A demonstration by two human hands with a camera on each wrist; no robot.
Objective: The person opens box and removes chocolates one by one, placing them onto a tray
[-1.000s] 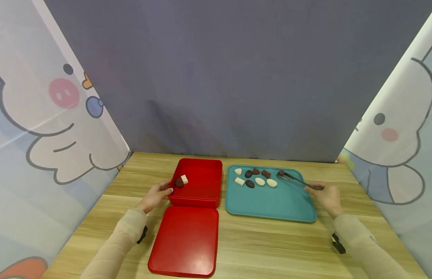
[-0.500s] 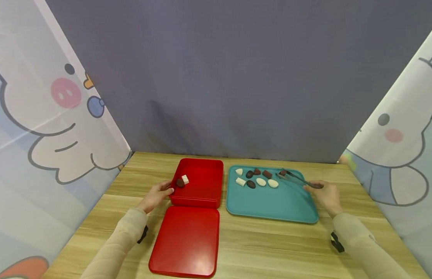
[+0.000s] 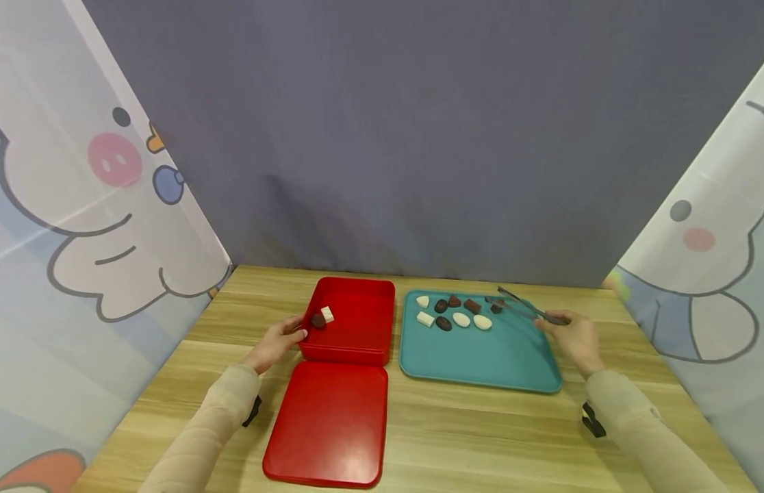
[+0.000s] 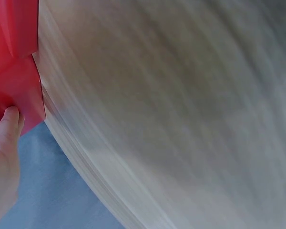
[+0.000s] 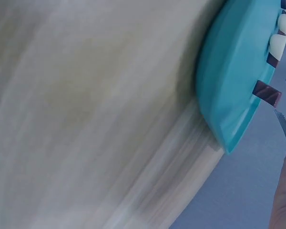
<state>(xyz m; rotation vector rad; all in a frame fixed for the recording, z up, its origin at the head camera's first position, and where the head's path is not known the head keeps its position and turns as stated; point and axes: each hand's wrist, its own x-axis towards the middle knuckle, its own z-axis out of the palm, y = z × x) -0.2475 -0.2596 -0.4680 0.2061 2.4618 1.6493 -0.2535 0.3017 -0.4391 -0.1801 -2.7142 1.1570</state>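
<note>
My left hand [image 3: 278, 342] holds the left side of an open red box [image 3: 360, 322], thumb at the rim. A dark chocolate [image 3: 318, 321] and a white chocolate [image 3: 327, 314] lie inside, against the left side. My right hand [image 3: 576, 337] grips dark tongs [image 3: 550, 318] over the right side of the teal tray [image 3: 480, 359]. The tongs' serrated tips stand wide apart in the right wrist view, near a dark square chocolate [image 5: 267, 92], with nothing between them. Several dark and white chocolates, such as a white oval one [image 3: 482, 322], lie along the tray's back half.
A flat red lid [image 3: 329, 424] lies right in front of the red box. The tray stands just right of the box on the wooden table [image 3: 456, 438]. A grey cloth [image 3: 419, 137] hangs behind the table, with cartoon-printed sheets on both sides.
The tongs' tips were closed at the dark chocolate a second ago. They have spread apart and risen, leaving the chocolate on the tray. My left hand keeps its place on the box.
</note>
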